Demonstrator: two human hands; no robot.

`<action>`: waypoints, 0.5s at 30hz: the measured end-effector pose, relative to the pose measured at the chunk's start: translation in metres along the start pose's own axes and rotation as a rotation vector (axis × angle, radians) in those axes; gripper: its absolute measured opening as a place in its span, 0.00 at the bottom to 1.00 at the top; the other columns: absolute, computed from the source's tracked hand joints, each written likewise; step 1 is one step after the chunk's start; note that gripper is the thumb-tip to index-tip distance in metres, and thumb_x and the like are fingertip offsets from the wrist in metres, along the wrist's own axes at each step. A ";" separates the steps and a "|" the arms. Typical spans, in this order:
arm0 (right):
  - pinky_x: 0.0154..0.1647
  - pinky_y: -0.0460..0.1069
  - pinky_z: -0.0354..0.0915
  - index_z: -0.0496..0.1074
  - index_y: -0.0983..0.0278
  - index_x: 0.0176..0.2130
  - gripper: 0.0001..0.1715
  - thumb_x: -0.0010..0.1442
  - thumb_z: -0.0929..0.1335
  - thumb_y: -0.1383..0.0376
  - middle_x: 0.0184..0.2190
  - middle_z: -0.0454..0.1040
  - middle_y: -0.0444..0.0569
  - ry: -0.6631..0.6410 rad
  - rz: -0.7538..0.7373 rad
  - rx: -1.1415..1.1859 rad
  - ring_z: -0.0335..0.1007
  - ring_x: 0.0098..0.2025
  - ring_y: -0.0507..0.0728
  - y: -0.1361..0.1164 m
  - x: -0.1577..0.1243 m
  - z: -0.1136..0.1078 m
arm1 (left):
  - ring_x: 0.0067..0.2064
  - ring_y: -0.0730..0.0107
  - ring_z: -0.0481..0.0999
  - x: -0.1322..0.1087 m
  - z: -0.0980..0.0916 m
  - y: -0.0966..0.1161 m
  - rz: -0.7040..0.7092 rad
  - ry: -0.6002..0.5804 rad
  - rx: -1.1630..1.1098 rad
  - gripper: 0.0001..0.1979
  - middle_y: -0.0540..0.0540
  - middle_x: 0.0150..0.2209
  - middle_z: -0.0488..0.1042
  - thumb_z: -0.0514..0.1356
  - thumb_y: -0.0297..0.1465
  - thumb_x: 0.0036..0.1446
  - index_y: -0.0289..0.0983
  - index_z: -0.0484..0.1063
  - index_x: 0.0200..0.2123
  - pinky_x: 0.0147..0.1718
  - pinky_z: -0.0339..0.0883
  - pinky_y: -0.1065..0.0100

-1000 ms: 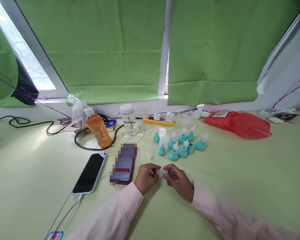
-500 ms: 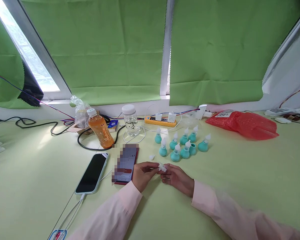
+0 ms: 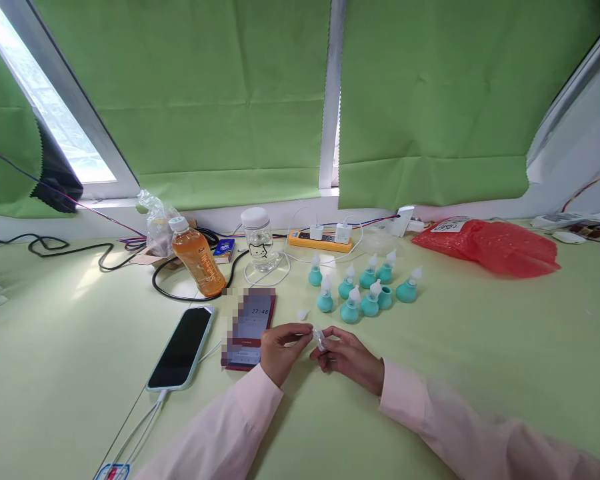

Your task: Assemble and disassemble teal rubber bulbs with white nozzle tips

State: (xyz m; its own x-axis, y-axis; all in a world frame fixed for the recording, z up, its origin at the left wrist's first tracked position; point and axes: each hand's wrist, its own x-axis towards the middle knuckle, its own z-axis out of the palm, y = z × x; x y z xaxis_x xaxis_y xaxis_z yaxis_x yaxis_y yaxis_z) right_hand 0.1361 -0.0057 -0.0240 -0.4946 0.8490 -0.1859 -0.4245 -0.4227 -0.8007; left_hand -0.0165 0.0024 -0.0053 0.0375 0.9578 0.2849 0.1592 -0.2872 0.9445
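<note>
Holding a small clear piece (image 3: 319,340) just below the frame's centre, we clamp it in the fingers of our right hand (image 3: 347,357); the fingertips of our left hand (image 3: 284,348) sit right by its upper end, though we cannot tell whether they grip it. A loose pinch could drop it, and a careless forward reach could topple the teal bulbs (image 3: 370,305) right of centre

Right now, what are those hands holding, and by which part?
A small translucent piece: the right hand holds its lower part; the left hand seems to pinch its upper end.
</note>
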 end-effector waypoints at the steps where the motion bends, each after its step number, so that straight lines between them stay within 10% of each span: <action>1: 0.26 0.47 0.56 0.61 0.65 0.31 0.12 0.48 0.68 0.63 0.22 0.71 0.47 -0.001 -0.001 -0.003 0.65 0.23 0.51 0.000 0.000 0.000 | 0.30 0.65 0.75 0.000 0.000 0.000 -0.008 0.000 -0.006 0.04 0.44 0.28 0.76 0.61 0.28 0.41 0.34 0.74 0.24 0.30 0.72 0.69; 15: 0.25 0.47 0.56 0.59 0.64 0.30 0.15 0.47 0.68 0.60 0.20 0.70 0.44 -0.019 -0.010 -0.049 0.64 0.21 0.50 0.002 0.001 -0.001 | 0.28 0.66 0.74 0.001 0.001 -0.004 -0.027 -0.018 -0.043 0.02 0.45 0.25 0.75 0.62 0.28 0.41 0.34 0.72 0.22 0.29 0.70 0.70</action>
State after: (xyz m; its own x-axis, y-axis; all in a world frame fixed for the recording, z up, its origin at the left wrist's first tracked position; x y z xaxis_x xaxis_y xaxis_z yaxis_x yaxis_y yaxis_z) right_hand 0.1358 -0.0049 -0.0264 -0.5052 0.8467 -0.1667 -0.3925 -0.3975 -0.8294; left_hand -0.0157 0.0049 -0.0093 0.0510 0.9652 0.2565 0.1180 -0.2609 0.9581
